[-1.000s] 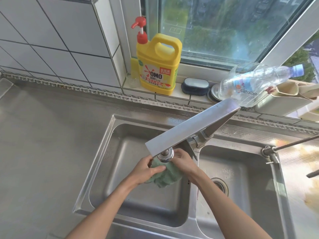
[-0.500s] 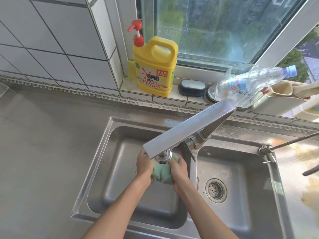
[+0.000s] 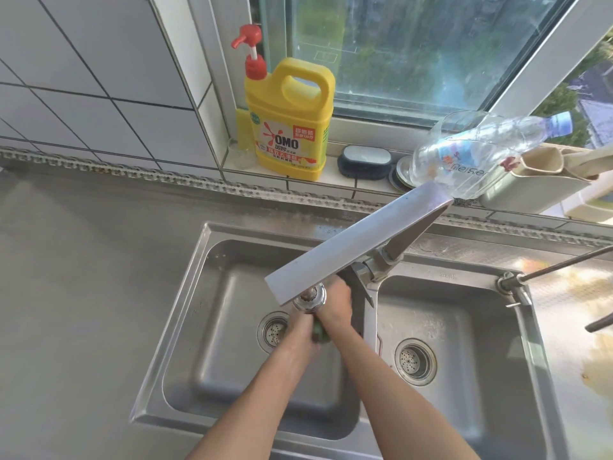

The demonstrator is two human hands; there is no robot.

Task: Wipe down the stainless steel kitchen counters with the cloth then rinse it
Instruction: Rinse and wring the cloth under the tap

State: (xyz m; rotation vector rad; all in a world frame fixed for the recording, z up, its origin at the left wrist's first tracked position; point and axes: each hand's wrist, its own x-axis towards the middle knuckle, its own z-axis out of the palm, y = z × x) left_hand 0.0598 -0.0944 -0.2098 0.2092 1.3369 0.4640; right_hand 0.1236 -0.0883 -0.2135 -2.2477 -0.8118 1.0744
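Under the flat steel faucet spout [image 3: 351, 250], over the left sink basin [image 3: 232, 376], both my hands close around a green cloth [image 3: 319, 334]. Only a small dark-green sliver of the cloth shows between them. My left hand [image 3: 300, 330] grips it from the left, its fingers partly hidden by the spout's round outlet. My right hand [image 3: 335, 305] grips it from the right and above. The hands are pressed tightly together. Any water flow is too blurred to tell. The steel counter [image 3: 83, 277] stretches to the left.
A yellow detergent jug [image 3: 290, 121] with a red pump stands on the tiled window ledge, next to a dark scrub brush [image 3: 363, 159] and an upturned clear plastic bottle [image 3: 477, 151]. The right basin [image 3: 441, 343] lies beside the hands. A thin rod [image 3: 564, 263] reaches in from the right.
My hands have squeezed closer together, so the cloth that showed as a loose green bundle is now nearly hidden. The left basin's drain has come into sight.
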